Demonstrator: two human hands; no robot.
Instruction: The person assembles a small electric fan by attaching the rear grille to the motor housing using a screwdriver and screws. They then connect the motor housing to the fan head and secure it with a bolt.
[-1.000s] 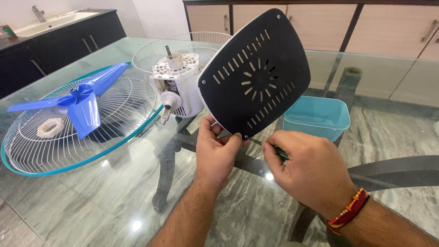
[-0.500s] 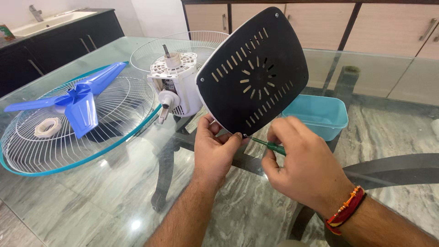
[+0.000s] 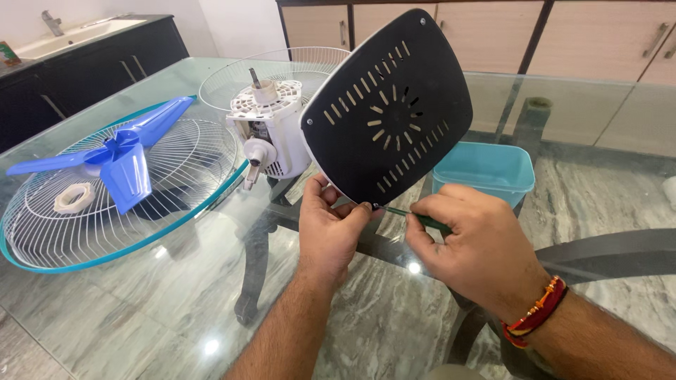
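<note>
At the centre of the frame, the left hand (image 3: 329, 229) pinches the lower edge of a black vented fan base plate (image 3: 389, 105), held tilted above the glass tabletop (image 3: 176, 295). The right hand (image 3: 475, 250) has its grip closed on a green screwdriver (image 3: 415, 217), whose tip touches the plate's bottom corner. Behind stand the white motor housing (image 3: 271, 134) and a teal tub (image 3: 482, 172). At left, a blue blade (image 3: 116, 158) lies on a wire guard (image 3: 116, 197).
</note>
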